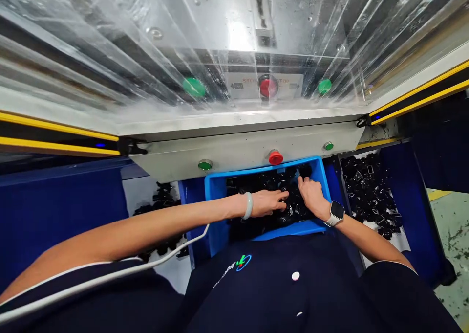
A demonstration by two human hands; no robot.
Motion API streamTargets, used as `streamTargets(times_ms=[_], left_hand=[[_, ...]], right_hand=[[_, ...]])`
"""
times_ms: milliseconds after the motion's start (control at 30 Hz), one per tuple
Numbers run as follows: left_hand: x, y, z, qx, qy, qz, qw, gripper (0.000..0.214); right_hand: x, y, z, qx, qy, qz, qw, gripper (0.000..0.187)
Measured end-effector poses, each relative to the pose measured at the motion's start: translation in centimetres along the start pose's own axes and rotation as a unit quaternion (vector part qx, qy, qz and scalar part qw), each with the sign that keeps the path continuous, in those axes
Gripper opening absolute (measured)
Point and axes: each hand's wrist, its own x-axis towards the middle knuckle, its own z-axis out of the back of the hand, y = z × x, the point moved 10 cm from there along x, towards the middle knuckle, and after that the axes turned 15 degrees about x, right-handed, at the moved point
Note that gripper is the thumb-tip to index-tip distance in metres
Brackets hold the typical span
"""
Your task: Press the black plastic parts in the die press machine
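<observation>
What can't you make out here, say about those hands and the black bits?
All from the head view:
Whether the left hand or right hand grips anything: fingers are buried among the pieces.
Exact shape of the small glossy black pieces: too small and dark.
Floor of the blue plastic crate: hidden by those pieces.
Black pile on the left: partly hidden by the bare left forearm.

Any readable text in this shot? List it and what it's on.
"STOP", in red, twice on the metal label plate, either side of the red button, seen through the clear plastic curtain; the left one is partly blurred.
Small marks beside the arrows on that plate: too small to read.
White lettering by the logo on the dark shirt: too small and blurred to read.
</observation>
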Motion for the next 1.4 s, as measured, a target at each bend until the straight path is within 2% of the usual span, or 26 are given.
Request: streamTargets(times_ms=[100,167,200,233,300,367,400,467,533,633,733,833,900,1033,1167,1267,1333,1400], left_hand=[[-0.5,0.4,0.3,-0.046,-0.05,0.028,0.997,0.022],[-1.2,1.3,1.4,-0.139,-0.08,0.08,0.984,0.024],[-1.7,2.0,1.8,-0.218,-0.089,0.114,0.965,0.026],[-2.2,2.6,2.1,-0.316,-0.096,0.15,0.932,0.028],[-3.4,3.0,2.5,-0.505,-0.103,0.194,0.835,0.032],[-4.3,2.9,3.2,-0.623,-0.125,0.203,0.745,0.036],[-4.8,2.9,3.7,-0.654,-0.143,0.204,0.714,0.037],[-5.5,3.1,4.4,-0.682,-0.175,0.208,0.679,0.037],[-5.9,3.2,4.7,-0.691,-0.199,0.213,0.661,0.035],[-6.0,3.2,5.2,-0.687,-0.232,0.213,0.655,0.032],[-6.2,3.0,6.3,-0.656,-0.268,0.216,0.672,0.034],[-6.5,2.4,7.6,-0.606,-0.293,0.228,0.704,0.039],[-6.8,1.8,8.6,-0.555,-0.307,0.239,0.735,0.037],[-7.3,1.0,10.6,-0.429,-0.344,0.254,0.796,0.035],[-7.5,1.1,13.1,-0.334,-0.387,0.253,0.822,0.038],[-8.1,1.7,16.0,-0.315,-0.407,0.25,0.821,0.034],[-9.0,2.1,18.9,-0.31,-0.435,0.237,0.812,0.032],[-10.6,2.3,22.7,-0.281,-0.496,0.222,0.791,0.029]], right_hand=[[-0.6,-0.1,1.2,0.016,-0.011,0.015,1.0,0.047],[-1.0,-0.4,2.3,0.028,-0.02,0.026,0.999,0.046],[-1.2,-0.6,3.1,0.049,-0.033,0.033,0.998,0.041],[-1.5,-0.9,4.0,0.084,-0.053,0.042,0.994,0.035],[-2.1,-1.4,6.4,0.196,-0.114,0.07,0.971,0.024],[-2.8,-2.0,8.7,0.319,-0.173,0.106,0.926,0.018],[-3.2,-2.1,9.6,0.36,-0.192,0.122,0.905,0.017],[-3.9,-2.2,11.1,0.409,-0.219,0.142,0.874,0.018],[-4.6,-2.1,12.3,0.435,-0.237,0.142,0.857,0.019],[-5.6,-1.7,13.6,0.477,-0.25,0.131,0.832,0.017],[-6.4,0.0,14.1,0.515,-0.224,0.147,0.814,0.015],[-6.5,2.3,14.0,0.516,-0.174,0.176,0.82,0.014],[-6.1,3.4,13.7,0.504,-0.152,0.187,0.829,0.013],[-4.6,3.9,13.3,0.518,-0.14,0.172,0.826,0.014],[-3.6,4.1,14.3,0.532,-0.137,0.177,0.817,0.017],[-3.2,4.8,17.5,0.525,-0.131,0.22,0.812,0.017],[-2.9,5.0,21.7,0.504,-0.185,0.248,0.806,0.02],[-2.3,5.8,27.1,0.448,-0.277,0.281,0.803,0.02]])
